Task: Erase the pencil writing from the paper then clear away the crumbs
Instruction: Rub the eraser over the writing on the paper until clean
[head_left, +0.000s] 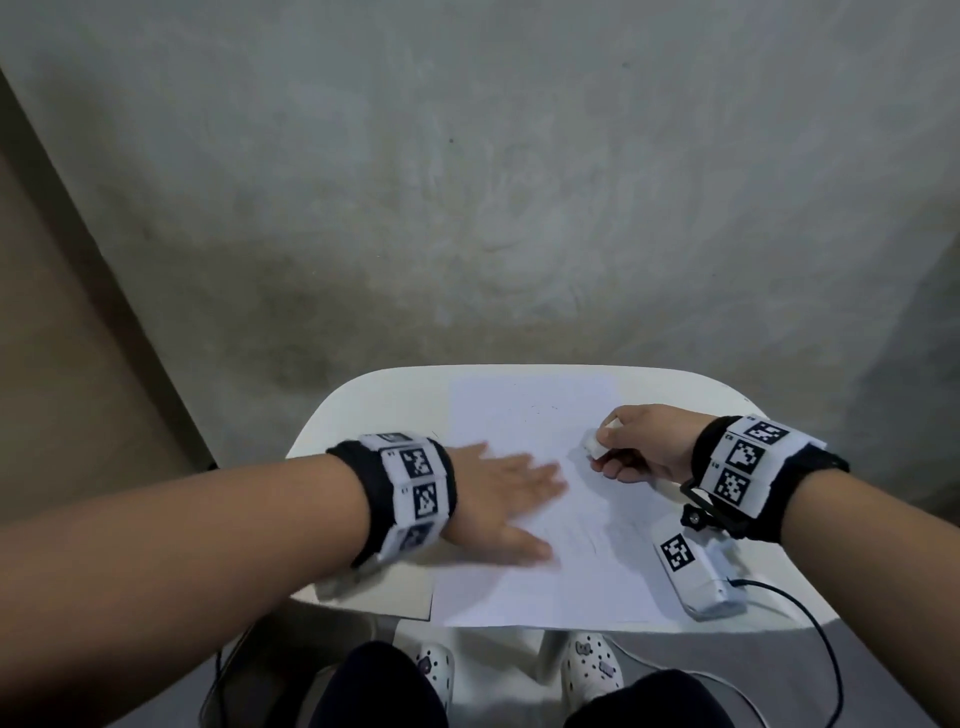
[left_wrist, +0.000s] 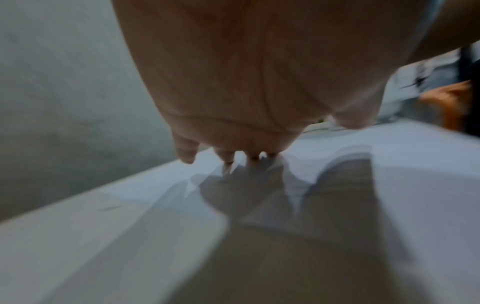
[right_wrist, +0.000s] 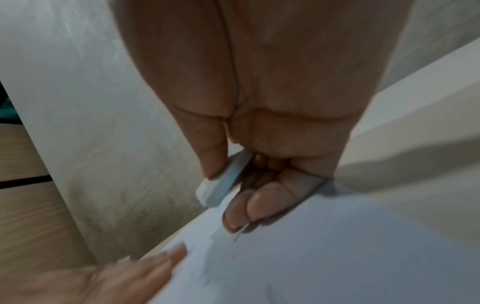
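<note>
A white sheet of paper (head_left: 535, 545) with faint pencil marks lies on a small white table (head_left: 374, 400). My left hand (head_left: 509, 493) rests flat on the paper's left half, fingers straight and spread. My right hand (head_left: 634, 441) pinches a white eraser (head_left: 594, 447) over the paper's right side. In the right wrist view the thumb presses the eraser (right_wrist: 221, 189) against the curled fingers, and small dark crumbs dot the paper (right_wrist: 311, 257). The left wrist view shows the left hand's fingertips (left_wrist: 228, 158) touching the paper (left_wrist: 389, 174), blurred.
A white device with a black-and-white marker (head_left: 696, 571) and a black cable (head_left: 826, 654) hangs below my right wrist near the table's front right. A thin flat board (head_left: 395, 597) lies under the paper's left edge. My knees and white shoes (head_left: 592, 670) are under the table. A grey wall stands behind.
</note>
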